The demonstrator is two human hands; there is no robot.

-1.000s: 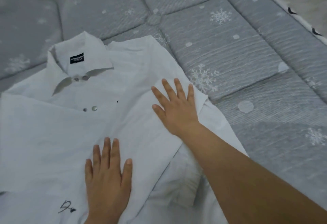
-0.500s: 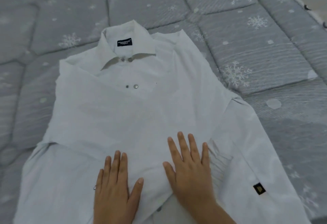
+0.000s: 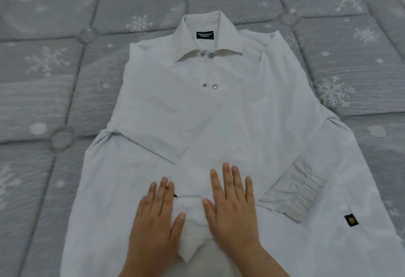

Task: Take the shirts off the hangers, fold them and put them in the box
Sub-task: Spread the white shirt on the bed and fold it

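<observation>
The shirt [image 3: 219,123] is seen from the head view spread flat, front up, on a grey quilted mattress [image 3: 54,79] printed with snowflakes, its collar [image 3: 208,40] lying farthest from the person. Both sleeves are folded in across the body. The left hand [image 3: 156,217] and the right hand [image 3: 232,204] are laid side by side, palms down with fingers straight, on the lower middle of the shirt; nothing is gripped.
</observation>
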